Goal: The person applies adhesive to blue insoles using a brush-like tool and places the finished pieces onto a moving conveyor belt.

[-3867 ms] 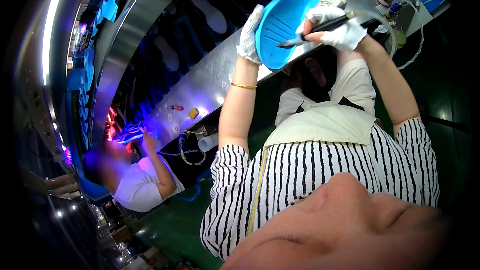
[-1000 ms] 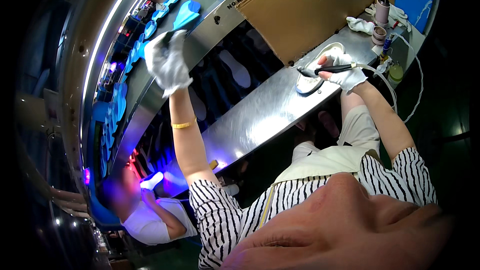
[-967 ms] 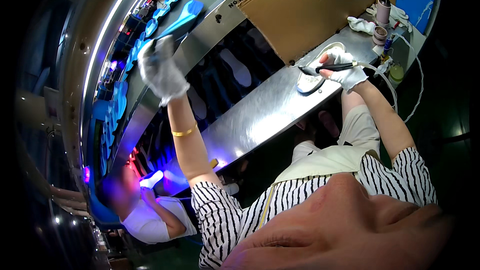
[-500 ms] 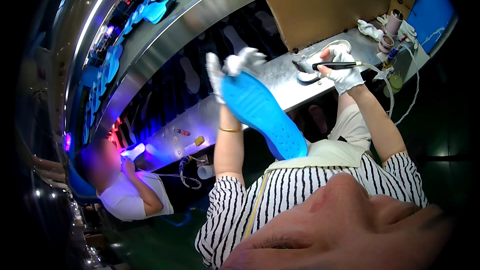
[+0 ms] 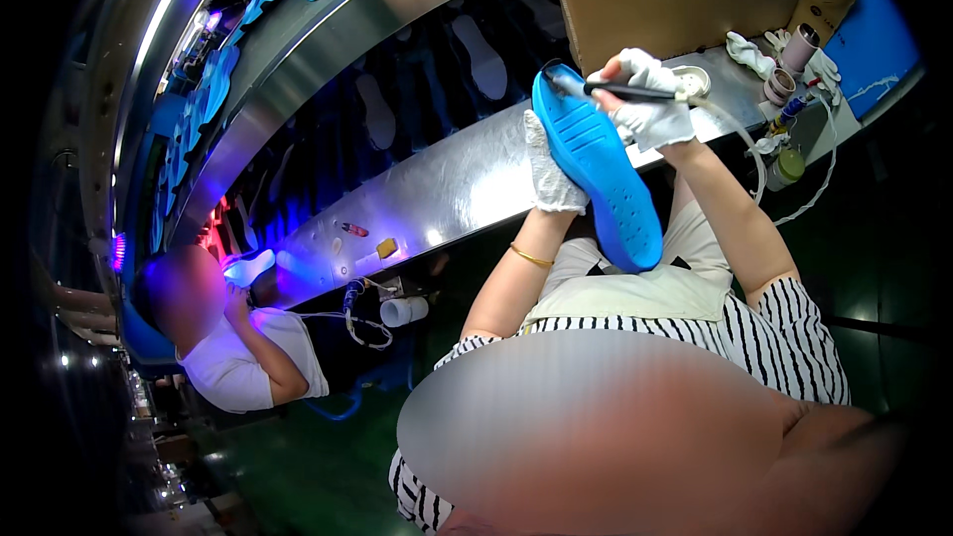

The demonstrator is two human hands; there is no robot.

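Observation:
A blue shoe sole (image 5: 608, 174) with grooves at its far end and small holes toward its near end is tilted up in front of my lap. My left hand (image 5: 551, 171), in a white glove, is closed on its left side; the sole hides some of the fingers. In my right hand (image 5: 653, 117), also gloved with bare fingertips, is a brush (image 5: 635, 91) with a black handle and a pale hose. Its blurred bristles are at the sole's far end. Behind the right hand lies a white rimmed piece (image 5: 693, 79), partly hidden.
A metal bench (image 5: 437, 194) runs leftward beside a conveyor with several blue soles (image 5: 220, 89). A cardboard sheet (image 5: 685, 0) stands behind. White gloves (image 5: 749, 55), a pink cup (image 5: 800, 48) and a green jar (image 5: 786, 169) are at right. A co-worker (image 5: 243, 362) holds a lit sole at left.
The brush has moved left, from above the white piece on the bench to the sole's far end. My left hand has brought the sole rightward toward it.

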